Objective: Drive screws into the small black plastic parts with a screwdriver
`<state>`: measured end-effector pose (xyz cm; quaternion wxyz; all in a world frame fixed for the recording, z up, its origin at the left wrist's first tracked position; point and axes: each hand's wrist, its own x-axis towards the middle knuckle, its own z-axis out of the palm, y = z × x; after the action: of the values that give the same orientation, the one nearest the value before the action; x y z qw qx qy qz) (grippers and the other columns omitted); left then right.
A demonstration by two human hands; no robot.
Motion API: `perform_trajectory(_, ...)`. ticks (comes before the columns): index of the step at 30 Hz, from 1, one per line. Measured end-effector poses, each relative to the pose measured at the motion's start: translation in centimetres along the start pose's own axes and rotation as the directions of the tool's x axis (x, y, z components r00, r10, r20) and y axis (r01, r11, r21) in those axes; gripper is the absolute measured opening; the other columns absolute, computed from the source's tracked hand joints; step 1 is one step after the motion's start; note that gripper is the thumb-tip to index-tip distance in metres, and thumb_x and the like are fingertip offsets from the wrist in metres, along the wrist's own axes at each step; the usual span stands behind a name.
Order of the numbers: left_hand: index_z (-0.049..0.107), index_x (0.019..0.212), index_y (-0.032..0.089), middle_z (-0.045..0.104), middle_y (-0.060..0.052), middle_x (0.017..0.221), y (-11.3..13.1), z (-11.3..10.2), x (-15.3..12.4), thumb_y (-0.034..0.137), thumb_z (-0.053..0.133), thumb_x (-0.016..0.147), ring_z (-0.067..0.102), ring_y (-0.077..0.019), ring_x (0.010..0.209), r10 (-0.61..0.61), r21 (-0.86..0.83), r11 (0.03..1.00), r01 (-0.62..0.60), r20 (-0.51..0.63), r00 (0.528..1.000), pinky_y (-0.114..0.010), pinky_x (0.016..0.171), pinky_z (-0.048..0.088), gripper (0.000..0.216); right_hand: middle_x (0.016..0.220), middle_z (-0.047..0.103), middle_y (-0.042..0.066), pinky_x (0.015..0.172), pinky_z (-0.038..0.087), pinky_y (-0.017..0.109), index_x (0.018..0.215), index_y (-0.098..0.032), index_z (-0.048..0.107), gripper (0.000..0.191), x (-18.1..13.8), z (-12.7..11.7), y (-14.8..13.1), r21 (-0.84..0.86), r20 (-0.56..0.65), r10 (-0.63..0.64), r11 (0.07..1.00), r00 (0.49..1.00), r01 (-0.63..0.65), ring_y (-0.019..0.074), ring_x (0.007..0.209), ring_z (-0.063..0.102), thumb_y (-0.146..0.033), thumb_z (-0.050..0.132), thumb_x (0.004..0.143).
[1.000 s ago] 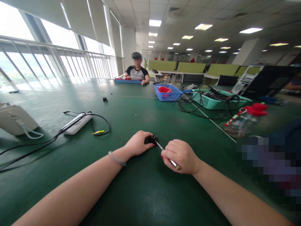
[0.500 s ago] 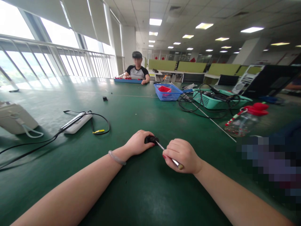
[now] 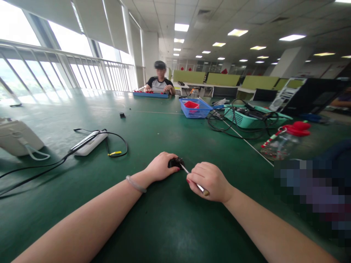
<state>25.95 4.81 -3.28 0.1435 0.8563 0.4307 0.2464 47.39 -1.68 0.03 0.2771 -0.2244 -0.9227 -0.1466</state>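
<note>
My left hand [image 3: 162, 166] is closed around a small black part [image 3: 174, 163], keeping it against the green tabletop [image 3: 170, 226]. Its exact kind is too small and dark to make out. In my right hand [image 3: 208, 181] is a slim tool with a metal shaft [image 3: 185, 169] and a brownish end [image 3: 205, 192]; it looks like a screwdriver, though the tip is not clear. The shaft slants up and left, its tip at the right side of the black part. My fingers cover portions of both things.
Left of my hands lies a white power strip [image 3: 89, 143] with black cables. A red-capped bottle [image 3: 282, 142], a blue basket [image 3: 196, 109] and a green basket of cables [image 3: 246, 118] stand to the right. Across the table a person [image 3: 159, 82] sits behind a blue tray [image 3: 150, 95].
My right hand and the tool have shifted slightly left. The black part looks turned a little under my left hand. The person opposite has raised a hand to the tray.
</note>
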Motion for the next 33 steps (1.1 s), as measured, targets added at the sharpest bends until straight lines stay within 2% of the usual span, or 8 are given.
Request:
perform_trajectory(5, 0.065, 0.110, 0.023, 0.070, -0.004, 0.108, 0.0, 0.0, 0.0, 0.039, 0.067, 0.077, 0.060, -0.0244, 0.103, 0.006, 0.002, 1.000, -0.006, 0.001, 1.000, -0.037, 0.094, 0.047, 0.037, 0.067, 0.060, 0.002, 0.061, 0.036, 0.029, 0.076, -0.017, 0.063, 0.013, 0.0, 0.1, 0.1, 0.020, -0.011, 0.013, 1.000, 1.000, -0.013, 0.0138, 0.063, 0.050, -0.017, 0.054, 0.086)
perform_trajectory(15, 0.066, 0.109, 0.022, 0.069, -0.007, 0.107, 0.0, 0.0, 0.0, 0.042, 0.068, 0.075, 0.062, -0.0258, 0.102, -0.035, 0.014, 0.999, 0.034, 0.004, 0.999, -0.038, 0.092, 0.048, 0.039, 0.070, 0.063, 0.004, 0.065, 0.040, 0.029, 0.080, -0.018, 0.064, 0.014, -0.4, 0.5, 0.4, 0.044, -0.053, 0.131, 0.991, 0.990, -0.129, 0.0153, 0.068, 0.055, -0.017, 0.053, 0.088)
perform_trajectory(23, 0.066, 0.112, 0.024, 0.069, -0.006, 0.108, 0.1, 0.0, -0.1, 0.038, 0.068, 0.076, 0.060, -0.0253, 0.106, -0.011, -0.004, 1.000, 0.011, 0.006, 1.000, -0.038, 0.096, 0.047, 0.038, 0.077, 0.066, 0.005, 0.068, 0.044, 0.028, 0.084, -0.018, 0.066, 0.016, -0.6, 1.0, 1.4, 0.096, 0.003, 0.299, 0.950, 0.954, -0.297, 0.0165, 0.073, 0.059, -0.023, 0.053, 0.091)
perform_trajectory(26, 0.063, 0.119, 0.024, 0.068, -0.007, 0.114, 0.1, -0.1, -0.2, 0.039, 0.068, 0.076, 0.059, -0.0259, 0.109, -0.005, -0.013, 1.000, 0.005, 0.015, 1.000, -0.038, 0.098, 0.046, 0.046, 0.076, 0.067, 0.005, 0.065, 0.045, 0.028, 0.081, -0.019, 0.066, 0.019, -0.7, 0.8, 1.5, 0.206, -0.067, 0.417, 0.895, 0.907, -0.396, 0.0164, 0.070, 0.060, -0.027, 0.053, 0.092)
perform_trajectory(29, 0.058, 0.127, 0.024, 0.066, -0.007, 0.119, 0.1, -0.2, -0.2, 0.039, 0.069, 0.075, 0.058, -0.0262, 0.112, 0.005, -0.016, 1.000, -0.005, 0.028, 1.000, -0.038, 0.099, 0.045, 0.055, 0.067, 0.065, 0.003, 0.058, 0.045, 0.027, 0.075, -0.018, 0.066, 0.028, -0.7, 0.6, 1.4, 0.374, -0.122, 0.584, 0.776, 0.802, -0.508, 0.0156, 0.061, 0.059, -0.034, 0.051, 0.094)
perform_trajectory(31, 0.057, 0.128, 0.024, 0.066, -0.007, 0.120, 0.1, -0.2, -0.2, 0.037, 0.069, 0.075, 0.057, -0.0260, 0.112, 0.006, -0.014, 1.000, -0.006, 0.032, 0.999, -0.038, 0.100, 0.045, 0.056, 0.061, 0.062, 0.002, 0.053, 0.044, 0.027, 0.072, -0.018, 0.065, 0.035, -0.7, 0.6, 1.3, 0.477, -0.098, 0.684, 0.669, 0.723, -0.569, 0.0152, 0.056, 0.058, -0.040, 0.049, 0.094)
perform_trajectory(33, 0.058, 0.126, 0.025, 0.066, -0.006, 0.119, 0.2, -0.2, -0.2, 0.035, 0.069, 0.075, 0.057, -0.0256, 0.111, 0.008, -0.016, 1.000, -0.007, 0.033, 0.999, -0.038, 0.100, 0.044, 0.053, 0.058, 0.060, 0.001, 0.052, 0.044, 0.026, 0.070, -0.018, 0.064, 0.039, -0.7, 0.8, 1.4, 0.534, -0.045, 0.739, 0.586, 0.672, -0.609, 0.0150, 0.054, 0.057, -0.044, 0.048, 0.094)
